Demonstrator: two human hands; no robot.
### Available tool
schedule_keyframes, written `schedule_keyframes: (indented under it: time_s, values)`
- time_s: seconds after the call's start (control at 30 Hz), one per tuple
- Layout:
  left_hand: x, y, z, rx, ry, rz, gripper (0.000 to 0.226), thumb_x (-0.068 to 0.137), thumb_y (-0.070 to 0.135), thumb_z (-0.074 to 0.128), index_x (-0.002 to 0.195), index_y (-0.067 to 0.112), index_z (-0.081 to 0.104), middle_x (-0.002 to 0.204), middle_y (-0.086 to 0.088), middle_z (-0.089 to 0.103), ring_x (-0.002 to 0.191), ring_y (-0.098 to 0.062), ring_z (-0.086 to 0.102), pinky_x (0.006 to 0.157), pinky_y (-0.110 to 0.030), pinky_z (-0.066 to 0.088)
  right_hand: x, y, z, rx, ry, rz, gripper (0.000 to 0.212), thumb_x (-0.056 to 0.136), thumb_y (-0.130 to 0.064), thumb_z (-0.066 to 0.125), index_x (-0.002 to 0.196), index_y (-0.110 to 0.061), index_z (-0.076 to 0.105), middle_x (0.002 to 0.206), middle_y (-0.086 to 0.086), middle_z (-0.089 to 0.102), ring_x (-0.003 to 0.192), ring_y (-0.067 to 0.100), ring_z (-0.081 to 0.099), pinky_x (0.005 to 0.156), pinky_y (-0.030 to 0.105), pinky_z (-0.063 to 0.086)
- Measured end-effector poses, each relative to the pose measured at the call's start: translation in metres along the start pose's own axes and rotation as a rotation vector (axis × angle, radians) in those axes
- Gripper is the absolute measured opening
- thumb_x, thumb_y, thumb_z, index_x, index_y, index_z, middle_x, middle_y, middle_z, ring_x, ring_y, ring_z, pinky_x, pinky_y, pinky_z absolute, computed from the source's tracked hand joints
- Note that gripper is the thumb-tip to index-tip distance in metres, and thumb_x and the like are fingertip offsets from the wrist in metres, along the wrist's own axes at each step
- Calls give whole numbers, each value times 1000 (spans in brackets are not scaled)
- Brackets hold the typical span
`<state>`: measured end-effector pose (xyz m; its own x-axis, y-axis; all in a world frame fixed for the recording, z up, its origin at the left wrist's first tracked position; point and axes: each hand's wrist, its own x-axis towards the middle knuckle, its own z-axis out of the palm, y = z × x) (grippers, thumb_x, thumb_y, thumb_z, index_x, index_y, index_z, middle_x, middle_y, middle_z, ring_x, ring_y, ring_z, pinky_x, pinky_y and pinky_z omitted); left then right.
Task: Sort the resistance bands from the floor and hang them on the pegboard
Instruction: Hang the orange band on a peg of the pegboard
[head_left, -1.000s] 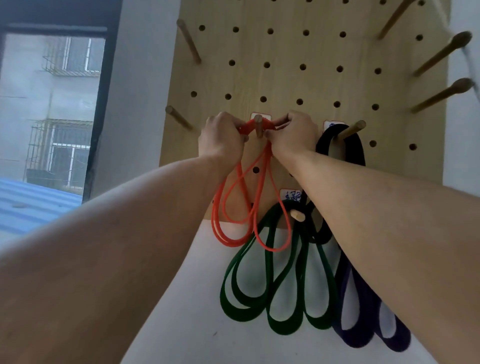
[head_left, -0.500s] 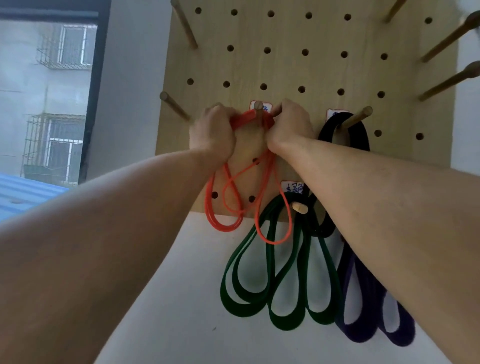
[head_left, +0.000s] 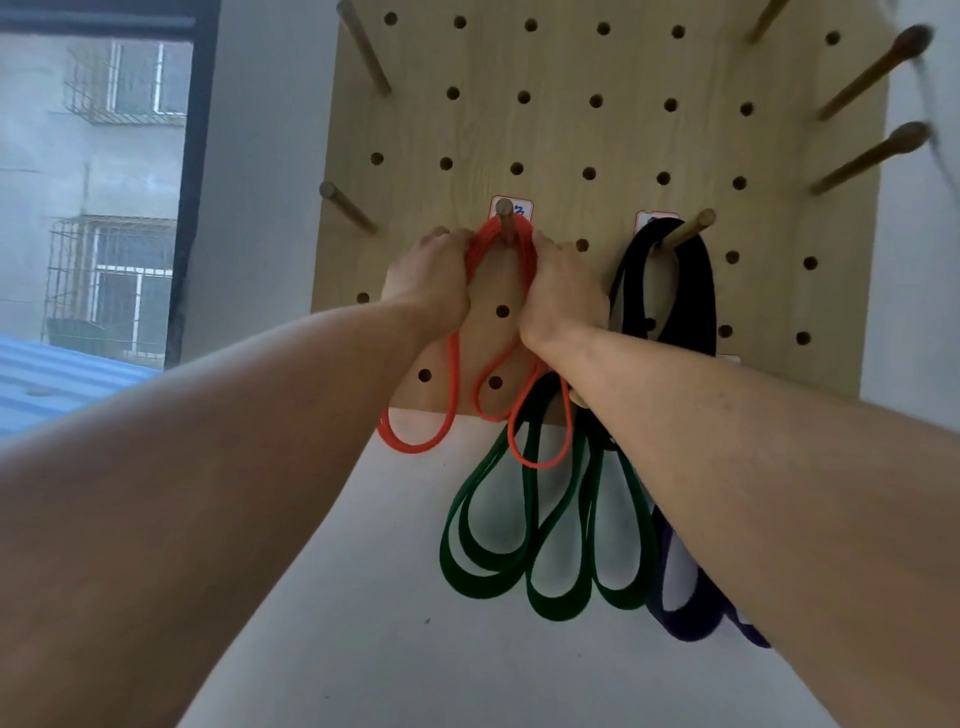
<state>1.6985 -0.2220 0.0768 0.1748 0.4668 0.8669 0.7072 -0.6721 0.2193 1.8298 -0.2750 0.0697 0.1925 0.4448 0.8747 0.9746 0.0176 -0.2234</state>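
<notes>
Slippage is looming: orange bands (head_left: 511, 249) are sitting near the tip of the wooden peg (head_left: 505, 221) on the pegboard (head_left: 597, 135), both hands (head_left: 428, 275) (head_left: 563, 286) pinching them, and uneven release risks them springing off.

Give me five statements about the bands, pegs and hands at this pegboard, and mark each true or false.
1. The orange bands are looped over a wooden peg. True.
2. The left hand and right hand are on either side of that peg. True.
3. The green bands hang from the top row of the pegboard. False: they hang low, their loops falling below the board's bottom edge.
4. The black band hangs on a peg to the right of the orange ones. True.
5. The long pegs at the upper right carry bands. False: they are bare.
</notes>
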Motion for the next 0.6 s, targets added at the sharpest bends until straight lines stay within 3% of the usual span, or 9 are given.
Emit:
schedule_keyframes:
  time_s: [0.1,0.2,0.33,0.5,0.6]
  values:
    - [2,3,-4,-70,-77,-29,57,85,1,65,138,22,57,122,-6,64,110,-26,63,83,-34,52,-3,-4,3,-20,10,29,48,91,-25,73,135,-23,53,123,3,62,120,30,58,84,43,52]
    - [0,7,-16,-67,-151,-43,71,78,14,84,142,19,53,131,-6,64,120,-27,61,89,-31,45,-2,-3,-5,50,-3,64,39,91,-29,71,127,-25,59,117,1,66,111,28,63,77,39,53]
    - [-5,8,-30,-81,-140,-77,90,78,22,87,154,14,39,150,-8,52,139,-29,47,111,-38,39,-1,-4,-18,135,-30,94,11,97,-26,59,101,-31,68,93,-6,70,85,21,68,63,31,48]
    - [-10,10,-51,-122,-132,-96,94,78,22,87,156,17,36,152,-6,50,141,-27,46,115,-40,38,-7,-10,-39,184,-62,88,18,100,-29,61,114,-31,73,100,-9,71,82,16,63,58,26,40]
    - [-17,12,-64,-125,-104,-98,87,80,19,85,154,17,40,149,-6,52,134,-26,52,111,-39,44,-16,-16,-56,252,-81,70,18,100,-30,63,115,-28,73,91,-8,69,73,13,63,62,28,51]
